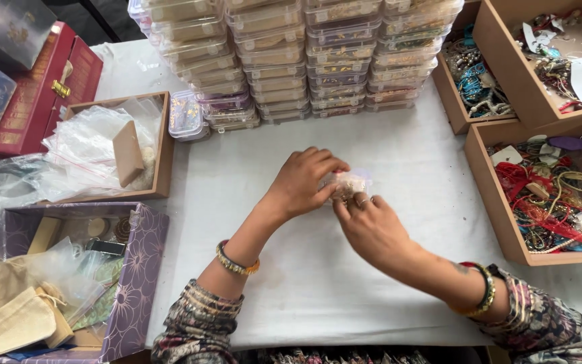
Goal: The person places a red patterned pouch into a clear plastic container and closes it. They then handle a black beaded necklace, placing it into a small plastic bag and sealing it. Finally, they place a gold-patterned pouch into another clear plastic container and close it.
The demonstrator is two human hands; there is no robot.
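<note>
small clear packet (346, 183) is pinched between left hand (302, 182) and right hand (372, 226); stacked clear plastic boxes (304, 54) are seen far behind.

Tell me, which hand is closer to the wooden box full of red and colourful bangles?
The right hand. It lies just left of the wooden box of bangles, while the left hand sits farther away, beyond the small clear plastic packet both hands hold.

White-clothed table (399, 155). On it: stacked clear plastic cases (291, 54) at far edge, wooden trays of jewellery (540, 195) right, wooden tray of plastic bags (112, 145) left, purple floral box (133, 276), red case (38, 94).
</note>
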